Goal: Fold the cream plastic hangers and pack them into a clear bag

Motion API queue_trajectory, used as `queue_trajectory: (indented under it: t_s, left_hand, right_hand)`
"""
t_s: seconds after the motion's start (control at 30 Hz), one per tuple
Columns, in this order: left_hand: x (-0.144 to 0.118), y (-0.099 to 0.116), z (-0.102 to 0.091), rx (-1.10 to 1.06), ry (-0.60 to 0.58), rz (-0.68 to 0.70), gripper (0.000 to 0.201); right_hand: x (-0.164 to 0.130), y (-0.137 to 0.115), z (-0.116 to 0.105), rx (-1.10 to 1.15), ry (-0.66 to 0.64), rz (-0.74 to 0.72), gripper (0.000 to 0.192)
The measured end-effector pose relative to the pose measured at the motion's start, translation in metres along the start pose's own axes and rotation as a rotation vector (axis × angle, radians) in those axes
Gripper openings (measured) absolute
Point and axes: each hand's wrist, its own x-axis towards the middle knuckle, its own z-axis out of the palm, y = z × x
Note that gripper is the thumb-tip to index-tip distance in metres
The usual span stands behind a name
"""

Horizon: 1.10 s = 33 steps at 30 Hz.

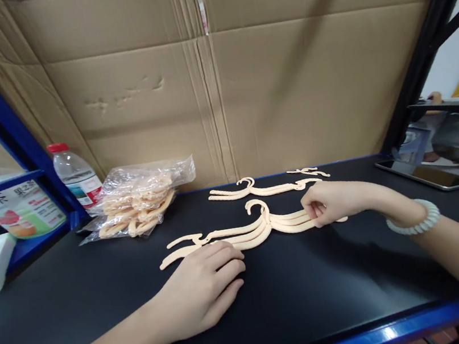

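Note:
Cream-coloured plastic clothes hangers lie flat on the black tabletop, their hook pointing away from me. My left hand rests palm down with fingers stretched out, its fingertips at the near edge of their left arm. With fingers bent together, my right hand pinches the right arm; its fingertips are partly hidden. Just behind lies another cream hanger, hook also away from me. Small cream hanger parts lie farther back on the right.
Clear bags of cream hangers are piled at the back left, beside a red-capped bottle. A phone lies at the right. Cardboard walls the back, and a blue rail edges the front.

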Motion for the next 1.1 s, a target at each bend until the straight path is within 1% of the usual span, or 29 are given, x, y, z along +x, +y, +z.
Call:
queue_trajectory:
  t_s: [0.13,0.33,0.63,0.9,1.03,1.1]
  left_hand:
    - [0.0,-0.001,0.0,-0.017,-0.003,-0.04,0.019]
    - [-0.002,-0.005,0.003,-0.013,-0.017,-0.056,0.019]
    - [-0.001,-0.001,0.001,-0.061,-0.057,-0.117,0.02]
    - [-0.003,-0.001,0.001,-0.057,-0.059,-0.11,0.021]
    - [-0.003,0.0,0.0,-0.055,-0.063,-0.087,0.022]
    - [-0.002,0.0,-0.001,-0.058,-0.073,-0.058,0.022]
  right_hand:
    - [0.003,0.005,0.002,0.0,0.021,0.007,0.004]
    - [0.007,0.009,0.003,-0.009,0.052,0.02,0.004]
    - [0.009,0.016,0.004,-0.007,0.056,0.027,0.005]
    - [0.009,0.009,0.005,0.016,0.067,0.041,0.006]
    - [0.004,0.007,0.001,0.047,0.086,0.031,0.004]
    - [0.003,0.009,-0.004,0.076,0.124,0.022,0.001]
